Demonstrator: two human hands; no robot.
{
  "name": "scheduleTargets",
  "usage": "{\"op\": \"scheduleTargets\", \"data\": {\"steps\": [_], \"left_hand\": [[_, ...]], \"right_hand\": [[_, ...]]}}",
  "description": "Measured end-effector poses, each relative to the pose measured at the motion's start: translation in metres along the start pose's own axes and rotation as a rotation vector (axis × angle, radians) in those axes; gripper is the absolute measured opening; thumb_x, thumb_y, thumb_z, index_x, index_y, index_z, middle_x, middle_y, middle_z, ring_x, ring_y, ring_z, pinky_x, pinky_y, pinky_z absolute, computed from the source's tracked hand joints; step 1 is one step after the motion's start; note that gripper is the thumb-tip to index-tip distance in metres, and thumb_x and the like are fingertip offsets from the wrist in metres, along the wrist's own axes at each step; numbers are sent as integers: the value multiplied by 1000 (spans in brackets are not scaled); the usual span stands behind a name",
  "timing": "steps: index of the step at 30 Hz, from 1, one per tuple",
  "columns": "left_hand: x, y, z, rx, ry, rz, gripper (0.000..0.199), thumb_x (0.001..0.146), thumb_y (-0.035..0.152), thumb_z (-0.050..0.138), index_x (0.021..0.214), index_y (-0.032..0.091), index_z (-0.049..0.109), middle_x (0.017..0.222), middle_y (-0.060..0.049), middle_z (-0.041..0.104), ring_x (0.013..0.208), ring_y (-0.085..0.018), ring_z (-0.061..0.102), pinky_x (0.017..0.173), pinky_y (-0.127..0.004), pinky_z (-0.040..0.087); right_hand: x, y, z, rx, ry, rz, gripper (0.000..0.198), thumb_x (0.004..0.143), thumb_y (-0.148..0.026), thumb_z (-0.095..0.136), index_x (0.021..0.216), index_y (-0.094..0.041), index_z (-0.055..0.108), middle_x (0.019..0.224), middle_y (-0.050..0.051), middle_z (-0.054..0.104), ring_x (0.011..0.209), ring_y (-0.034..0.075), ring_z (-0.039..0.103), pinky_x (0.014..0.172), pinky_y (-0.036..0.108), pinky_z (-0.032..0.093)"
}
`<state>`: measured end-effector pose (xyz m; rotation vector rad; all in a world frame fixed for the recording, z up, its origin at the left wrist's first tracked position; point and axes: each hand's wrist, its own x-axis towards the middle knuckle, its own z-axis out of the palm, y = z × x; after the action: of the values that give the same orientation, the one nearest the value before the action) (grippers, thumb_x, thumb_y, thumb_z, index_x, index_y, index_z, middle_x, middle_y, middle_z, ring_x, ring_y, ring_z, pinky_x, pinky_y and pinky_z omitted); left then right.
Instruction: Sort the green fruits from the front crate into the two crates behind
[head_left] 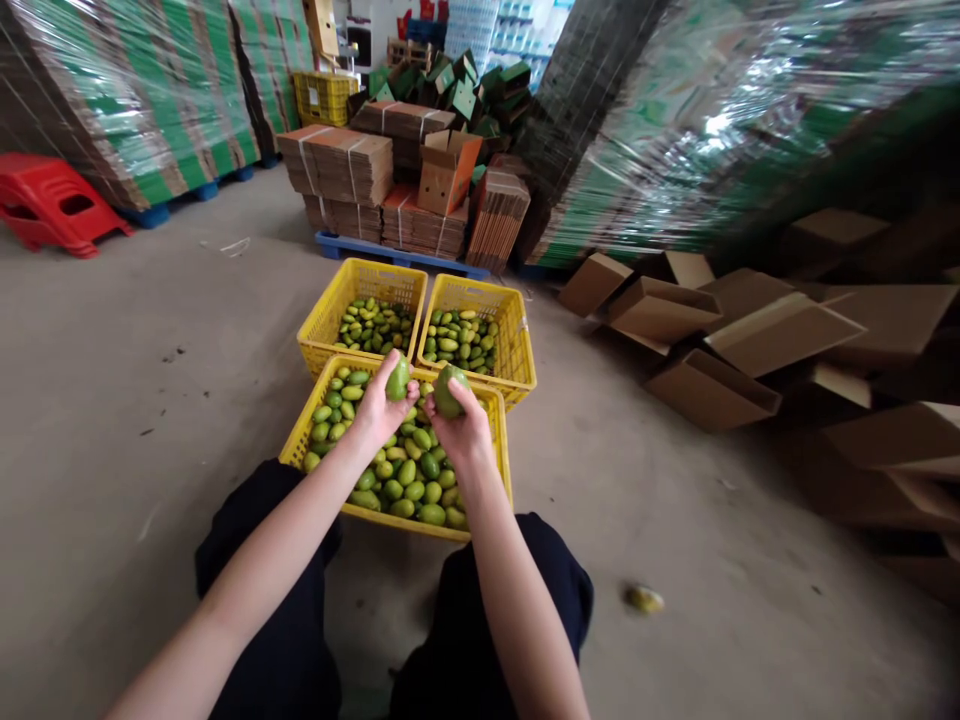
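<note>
My left hand [381, 408] is closed round a green mango [398, 379], its fingers curled under the fruit. Close beside it, my right hand [463, 428] grips another green mango [449, 391]. Both hands are raised over the near yellow crate [491, 480], which holds many green and yellowish mangoes [412, 475]. Behind it, side by side, stand a left yellow crate [319, 325] and a right yellow crate [519, 350]. Each of these two has a lower layer of similar mangoes [375, 325] inside. My forearms hide part of the near crate.
Flattened cardboard stacks [337, 165] lie on a blue pallet [397, 255] beyond the crates. Open cardboard boxes [720, 385] are heaped at the right. A red stool [56, 200] stands at the far left. One fruit [643, 599] lies on the floor at my right.
</note>
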<state>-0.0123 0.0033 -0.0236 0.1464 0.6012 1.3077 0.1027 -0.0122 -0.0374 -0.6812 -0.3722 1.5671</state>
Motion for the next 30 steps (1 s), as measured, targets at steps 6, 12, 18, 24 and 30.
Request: {"op": "scheduleTargets", "data": {"steps": [6, 12, 18, 24, 30], "left_hand": [[-4, 11, -3, 104, -67, -204, 40, 95, 45, 48, 81, 10, 64, 60, -4, 59, 45, -9, 54, 42, -17, 45], [-4, 15, -9, 218, 25, -86, 16, 89, 27, 55, 89, 13, 63, 69, -6, 66, 58, -15, 64, 52, -23, 52], [-13, 16, -16, 472, -203, 327, 43, 56, -3, 78, 92, 19, 68, 102, -6, 71, 92, -18, 68, 80, -21, 53], [-15, 18, -17, 451, -251, 284, 47, 49, -10, 78, 87, 16, 71, 100, -9, 73, 96, -20, 69, 87, -24, 52], [-15, 13, -16, 305, -235, 93, 32, 72, 18, 69, 104, 15, 71, 89, -7, 74, 61, -15, 68, 54, -20, 52]], "right_hand": [[2, -2, -7, -169, 15, -23, 20, 76, -39, 69, 80, -20, 65, 67, -1, 68, 57, 13, 58, 46, 24, 42], [1, -8, -17, -344, 6, -193, 27, 74, -41, 74, 93, -23, 67, 81, -2, 71, 72, 14, 63, 56, 23, 45], [-12, -7, -11, -564, -81, -543, 43, 64, -9, 78, 101, -28, 68, 119, 0, 67, 115, 18, 58, 97, 29, 47], [-14, -8, -7, -531, -102, -485, 43, 60, -7, 78, 98, -27, 72, 112, 1, 71, 111, 20, 61, 96, 33, 49], [-10, -9, -6, -205, -130, -127, 39, 76, -32, 61, 114, -25, 66, 86, 1, 73, 64, 13, 61, 53, 23, 47]]}}
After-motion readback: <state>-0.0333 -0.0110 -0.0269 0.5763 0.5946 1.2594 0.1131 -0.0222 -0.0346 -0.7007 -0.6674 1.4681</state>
